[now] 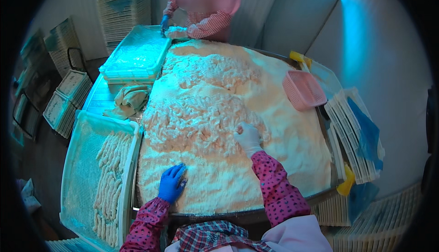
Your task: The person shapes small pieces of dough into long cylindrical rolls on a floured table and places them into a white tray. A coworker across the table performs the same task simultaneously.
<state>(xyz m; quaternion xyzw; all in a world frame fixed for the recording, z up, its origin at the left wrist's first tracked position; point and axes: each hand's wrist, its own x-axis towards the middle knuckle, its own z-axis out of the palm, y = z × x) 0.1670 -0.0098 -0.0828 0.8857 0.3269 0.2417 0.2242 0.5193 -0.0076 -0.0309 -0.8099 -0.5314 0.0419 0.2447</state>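
Observation:
My left hand [172, 183], in a blue glove, lies on the near left part of a bed of pale, crumb-like coating [210, 192], fingers stretched out and nothing visible in them. My right hand [248, 138], in a whitish glove, is at the right side of a heap of coated strips [192, 121]. Its fingers are curled in, and whatever they may hold is hidden. To the left stands a white tray [80, 160] with a mesh-like bottom; several coated strips [109, 178] lie across its right half in a column.
Across the table a person [206, 14] works beside stacked trays [135, 55] and a second heap [215, 69]. A crumpled cloth [130, 101] lies between the trays. On the right edge sit a pink basket [304, 89] and stacked racks [354, 135]. More trays [68, 96] stand at left.

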